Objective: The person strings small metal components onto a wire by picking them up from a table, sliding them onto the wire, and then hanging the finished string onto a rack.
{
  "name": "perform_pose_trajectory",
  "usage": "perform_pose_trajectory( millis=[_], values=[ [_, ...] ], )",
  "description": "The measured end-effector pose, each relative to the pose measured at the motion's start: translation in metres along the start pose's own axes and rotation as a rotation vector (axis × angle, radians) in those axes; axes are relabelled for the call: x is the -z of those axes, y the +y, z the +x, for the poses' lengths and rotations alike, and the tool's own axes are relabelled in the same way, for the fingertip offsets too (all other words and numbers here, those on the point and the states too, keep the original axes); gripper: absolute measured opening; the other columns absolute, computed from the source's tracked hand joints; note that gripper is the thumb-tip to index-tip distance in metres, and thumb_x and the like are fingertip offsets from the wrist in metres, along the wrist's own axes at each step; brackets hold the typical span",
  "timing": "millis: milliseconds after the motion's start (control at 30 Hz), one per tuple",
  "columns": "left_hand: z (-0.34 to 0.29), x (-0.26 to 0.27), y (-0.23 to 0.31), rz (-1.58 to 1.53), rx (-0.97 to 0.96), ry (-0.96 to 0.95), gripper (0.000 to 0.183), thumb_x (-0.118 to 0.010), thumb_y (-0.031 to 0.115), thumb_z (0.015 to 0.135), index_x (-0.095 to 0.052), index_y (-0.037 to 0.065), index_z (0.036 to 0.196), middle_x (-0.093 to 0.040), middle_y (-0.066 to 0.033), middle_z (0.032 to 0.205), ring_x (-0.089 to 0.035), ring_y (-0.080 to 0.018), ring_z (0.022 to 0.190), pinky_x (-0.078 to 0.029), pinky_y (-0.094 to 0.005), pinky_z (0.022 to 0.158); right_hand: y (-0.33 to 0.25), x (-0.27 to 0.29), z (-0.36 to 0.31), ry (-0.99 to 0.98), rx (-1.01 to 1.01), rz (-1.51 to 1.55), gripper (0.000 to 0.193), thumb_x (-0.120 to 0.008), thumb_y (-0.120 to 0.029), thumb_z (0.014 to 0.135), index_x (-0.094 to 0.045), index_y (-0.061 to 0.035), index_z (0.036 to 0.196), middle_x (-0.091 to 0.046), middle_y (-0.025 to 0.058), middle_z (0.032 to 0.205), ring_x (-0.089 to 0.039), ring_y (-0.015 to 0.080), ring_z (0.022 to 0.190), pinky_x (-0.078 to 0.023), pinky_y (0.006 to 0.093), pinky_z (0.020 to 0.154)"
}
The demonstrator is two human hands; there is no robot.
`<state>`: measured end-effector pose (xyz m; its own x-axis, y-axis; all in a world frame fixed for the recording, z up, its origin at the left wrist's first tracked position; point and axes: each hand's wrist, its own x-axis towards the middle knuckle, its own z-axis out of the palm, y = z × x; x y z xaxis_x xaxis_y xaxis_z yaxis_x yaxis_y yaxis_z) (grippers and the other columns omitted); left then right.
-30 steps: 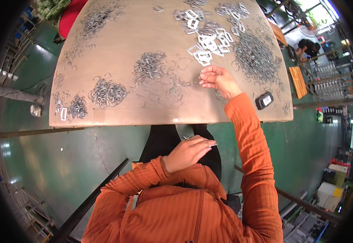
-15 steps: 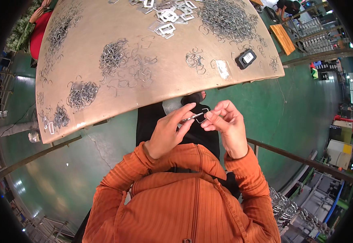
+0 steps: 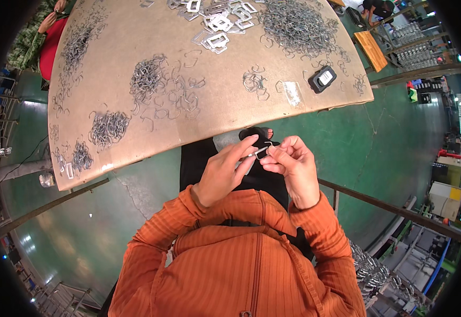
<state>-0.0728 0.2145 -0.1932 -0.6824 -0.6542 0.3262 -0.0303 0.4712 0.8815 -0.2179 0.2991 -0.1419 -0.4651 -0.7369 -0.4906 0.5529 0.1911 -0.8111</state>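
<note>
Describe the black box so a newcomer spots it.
On the brown table, go to the near right corner. Just in from it, this side of the biggest hook pile, lies the black box. It alone is chunky and white-labelled among thin silver hooks.

No readable text; white label [image 3: 326, 78] on black device [image 3: 315, 83] too small.

Left hand [image 3: 222, 171] and right hand [image 3: 295, 168], close together, pinching small metal parts [image 3: 261, 150] before a brown table [image 3: 222, 95] bearing heaped bent wires [image 3: 299, 29] and flat metal frames [image 3: 220, 22].
</note>
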Motion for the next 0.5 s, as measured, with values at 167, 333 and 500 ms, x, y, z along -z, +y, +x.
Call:
perform_pose_trajectory(
  millis=[167, 333, 500],
  values=[
    [0.001, -0.003, 0.0, 0.019, 0.011, -0.07, 0.049, -0.067, -0.001, 0.079, -0.05, 0.002, 0.125, -0.067, -0.0147, 0.098, -0.068, -0.0221, 0.084, -0.053, -0.0293, 0.071, 0.004, -0.003, 0.002, 0.002, 0.124, -0.026, 0.017, -0.058, 0.003, 0.088, -0.043, -0.0052, 0.086, -0.06, 0.0074, 0.079, -0.066, 0.0166, 0.072, -0.056, 0.0241, 0.063],
    [0.02, 0.019, -0.008, -0.002, -0.099, -0.142, 0.042, -0.066, 0.004, 0.079, -0.056, 0.005, 0.12, -0.066, -0.0136, 0.101, -0.063, -0.0291, 0.093, -0.05, -0.0354, 0.081, 0.014, -0.007, -0.014, 0.005, 0.503, -0.269, 0.019, -0.056, 0.007, 0.087, -0.04, -0.002, 0.086, -0.056, 0.0073, 0.079, -0.063, 0.0132, 0.074, -0.053, 0.0247, 0.066],
    [0.12, 0.054, -0.077, 0.456, -0.172, 0.094, 0.02, -0.062, 0.008, 0.083, -0.064, 0.001, 0.101, -0.063, -0.0139, 0.096, -0.058, -0.0321, 0.088, -0.047, -0.0372, 0.08, 0.019, 0.0, -0.014, -0.059, 0.615, -0.367, 0.02, -0.057, 0.009, 0.086, -0.04, -0.0015, 0.083, -0.054, 0.0087, 0.08, -0.064, 0.0142, 0.075, -0.053, 0.0242, 0.067]
  ],
)
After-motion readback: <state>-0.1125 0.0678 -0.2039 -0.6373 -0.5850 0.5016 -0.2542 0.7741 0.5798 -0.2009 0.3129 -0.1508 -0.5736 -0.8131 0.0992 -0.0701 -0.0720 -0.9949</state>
